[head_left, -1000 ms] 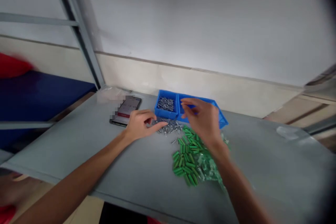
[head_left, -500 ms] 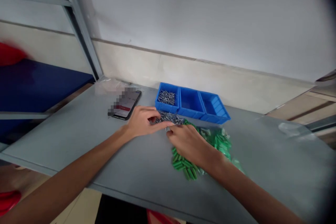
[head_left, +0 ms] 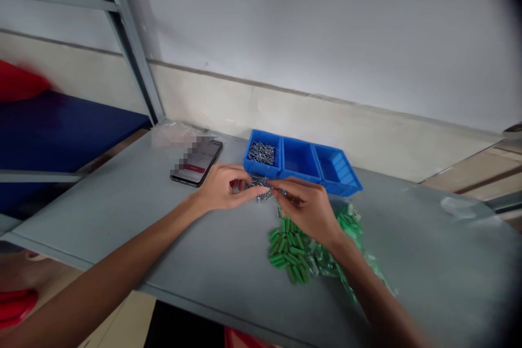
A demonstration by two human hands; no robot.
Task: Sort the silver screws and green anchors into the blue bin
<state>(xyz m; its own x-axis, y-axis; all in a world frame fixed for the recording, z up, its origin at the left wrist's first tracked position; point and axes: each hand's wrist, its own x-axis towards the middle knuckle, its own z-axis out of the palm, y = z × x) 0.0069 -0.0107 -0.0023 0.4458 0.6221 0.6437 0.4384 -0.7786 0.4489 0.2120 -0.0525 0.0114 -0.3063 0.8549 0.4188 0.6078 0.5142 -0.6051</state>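
- Silver metal fasteners (head_left: 259,189), thin with small heads as far as can be made out, lie in a loose heap on the grey metal counter (head_left: 101,223), between the hands.
- The left hand (head_left: 222,189) is curled, its fingertips down at the heap's 9 o'clock edge; whether it grips anything is too small to tell.
- The right hand (head_left: 305,209) comes in from 3 o'clock, thumb and fingers drawn together at the heap; a fastener may sit between them, but I cannot tell.
- Each fastener looks light, stiff and slick, apt to roll or snag its neighbours; probably best pinched singly by the shank with the fingertips.
- A blue plastic three-compartment tray (head_left: 338,175) sits at 2 o'clock from the heap, with more fasteners (head_left: 261,153) in its left compartment.
- Green plastic wall anchors (head_left: 289,250) lie at 5 o'clock beside a clear plastic bag (head_left: 322,263); a smartphone (head_left: 196,162) lies at 10 o'clock.
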